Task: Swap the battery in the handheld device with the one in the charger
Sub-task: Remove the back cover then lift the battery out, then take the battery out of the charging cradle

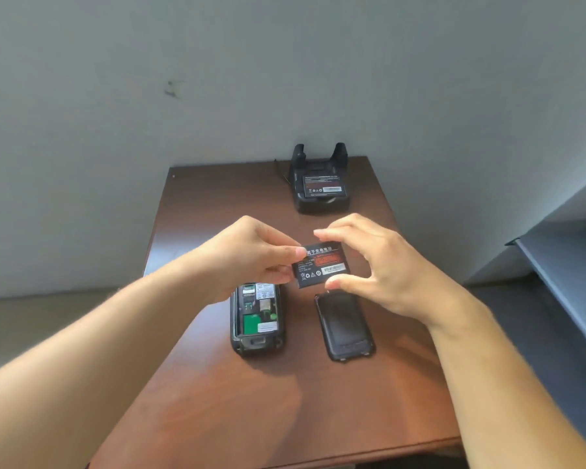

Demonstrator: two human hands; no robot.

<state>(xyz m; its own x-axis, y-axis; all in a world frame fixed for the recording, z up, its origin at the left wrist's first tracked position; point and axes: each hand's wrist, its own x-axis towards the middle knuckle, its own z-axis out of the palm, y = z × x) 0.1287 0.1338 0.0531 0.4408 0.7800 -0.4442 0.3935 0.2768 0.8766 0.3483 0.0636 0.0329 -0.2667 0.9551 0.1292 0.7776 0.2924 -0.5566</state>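
A black battery (322, 267) with a red label is held in the air above the table. My left hand (251, 255) pinches its left edge. My right hand (369, 265) curls around its right side, thumb touching the lower edge, index fingertip just above the top. Below lies the handheld device (256, 319), face down, its battery bay bare and showing green circuit boards. Its black back cover (345, 326) lies beside it on the right. At the far end stands the black charger (320, 184) with a second battery (322, 186) seated in it.
The brown wooden table (285, 401) stands against a grey wall. A grey shelf or cabinet edge (562, 282) rises to the right of the table. A thin cable (281, 170) runs from the charger's left side.
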